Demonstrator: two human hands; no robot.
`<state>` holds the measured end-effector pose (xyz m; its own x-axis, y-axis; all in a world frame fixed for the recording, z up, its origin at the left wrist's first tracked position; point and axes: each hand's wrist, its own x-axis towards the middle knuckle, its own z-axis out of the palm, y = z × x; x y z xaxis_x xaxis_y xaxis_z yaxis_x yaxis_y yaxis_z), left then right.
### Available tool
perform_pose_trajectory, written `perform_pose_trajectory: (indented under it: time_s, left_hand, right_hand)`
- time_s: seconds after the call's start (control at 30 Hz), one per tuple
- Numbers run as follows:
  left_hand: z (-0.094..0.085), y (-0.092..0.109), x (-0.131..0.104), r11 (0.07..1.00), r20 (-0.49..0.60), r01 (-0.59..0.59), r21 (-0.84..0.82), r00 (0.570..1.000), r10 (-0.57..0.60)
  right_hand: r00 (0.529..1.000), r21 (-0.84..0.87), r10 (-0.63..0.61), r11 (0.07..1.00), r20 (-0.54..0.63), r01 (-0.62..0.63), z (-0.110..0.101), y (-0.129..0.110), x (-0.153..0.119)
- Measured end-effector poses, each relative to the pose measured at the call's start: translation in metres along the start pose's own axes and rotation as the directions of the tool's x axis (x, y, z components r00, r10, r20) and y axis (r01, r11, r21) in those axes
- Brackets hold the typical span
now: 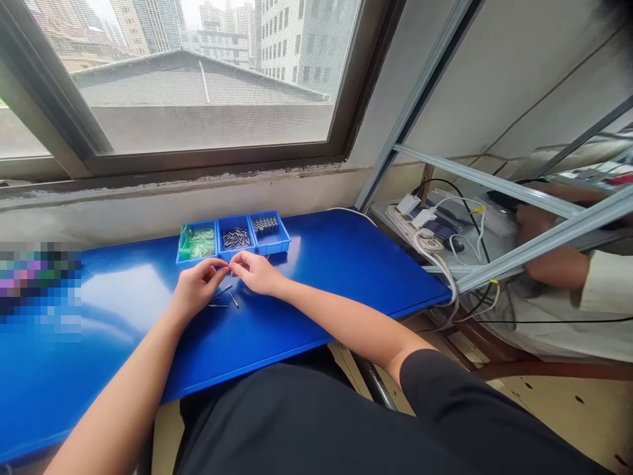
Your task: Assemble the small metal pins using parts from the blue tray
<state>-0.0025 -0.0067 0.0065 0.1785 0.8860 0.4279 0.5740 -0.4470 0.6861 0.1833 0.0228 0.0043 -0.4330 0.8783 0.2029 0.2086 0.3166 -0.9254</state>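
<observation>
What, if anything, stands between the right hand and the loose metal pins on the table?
Nothing visible does: the pins lie on the blue table, just nearer the person than the right hand. The blue bins are on the far side.

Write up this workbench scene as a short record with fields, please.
surface: blue table
bins: three blue bins, side by side
left bin: green bag
middle bin: slim metal pieces
right bin: short metal cylinders
hands: left hand and right hand, fingers meeting; anything held is unclear
loose: slim metallic parts near hands
background: window, metal frame
</observation>
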Motion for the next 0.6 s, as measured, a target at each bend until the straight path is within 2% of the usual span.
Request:
perform_pose_trajectory:
  time_s: [0.37,0.6]
  left_hand:
    - [-0.0001,0.0018,0.0019,0.996,-0.004,-0.012,0.089,1.0,0.012]
    - [-0.002,-0.0019,0.0039,0.984,-0.059,0.025,0.175,0.998,-0.015]
  right_hand:
    - [1.0,-0.036,0.015,0.999,-0.013,-0.016,-0.0014,0.0012,0.0004]
    - [0.986,-0.021,-0.123,0.992,-0.111,0.122,0.0004,0.0028,-0.0003]
